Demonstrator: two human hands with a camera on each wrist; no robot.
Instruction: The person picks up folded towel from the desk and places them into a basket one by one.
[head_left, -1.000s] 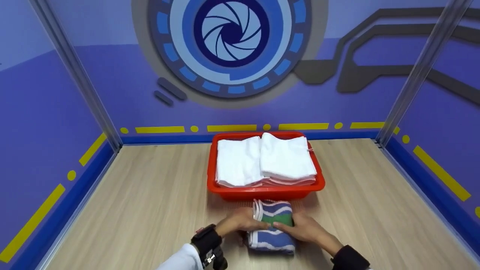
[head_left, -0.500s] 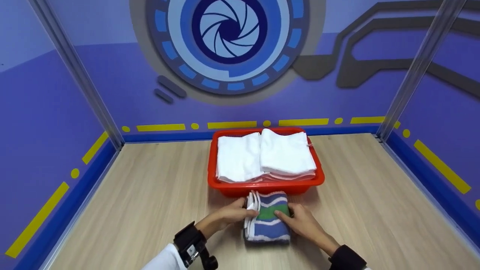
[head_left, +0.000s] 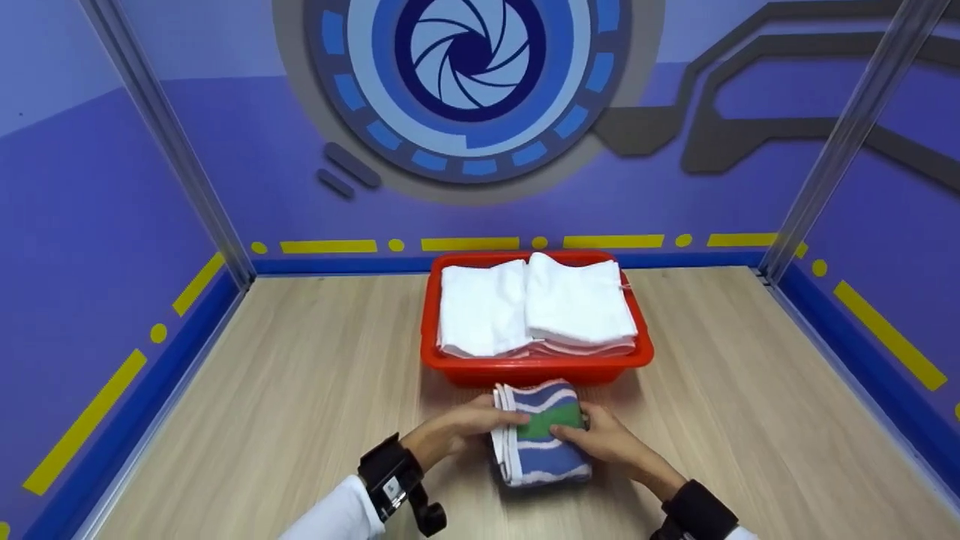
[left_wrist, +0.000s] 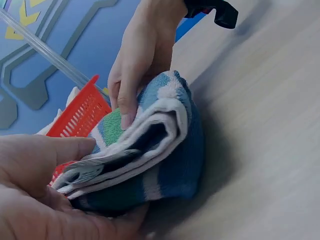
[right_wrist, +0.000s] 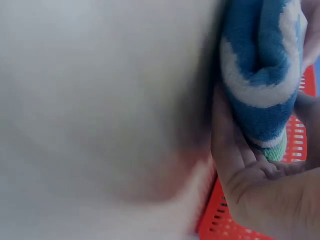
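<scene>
A folded towel [head_left: 544, 457] with blue, white and green stripes is held between both hands in front of the red basket. My left hand [head_left: 472, 418] grips its left side, thumb on top and fingers beneath, at the white layered edges. On the opposite side my right hand [head_left: 611, 436] pinches the towel, its thumb lying on the green band. In the left wrist view the folds of the towel [left_wrist: 172, 127] show end-on, with a small pale label [left_wrist: 85, 172] at the edge. The right wrist view has the fingers [right_wrist: 227, 135] under the thick rolled fold.
Just beyond the towel stands a red basket [head_left: 536, 370] with perforated sides. Two stacks of white folded towels [head_left: 484, 307] lie side by side in it. Purple-blue printed panels [head_left: 337, 172] enclose the wooden tabletop [head_left: 322, 360] at the back and both sides.
My left thumb shifted off the green band to the towel's left edge, then back inward a little. The towel moved slightly nearer the basket and now tilts a little. My right hand kept its grip.
</scene>
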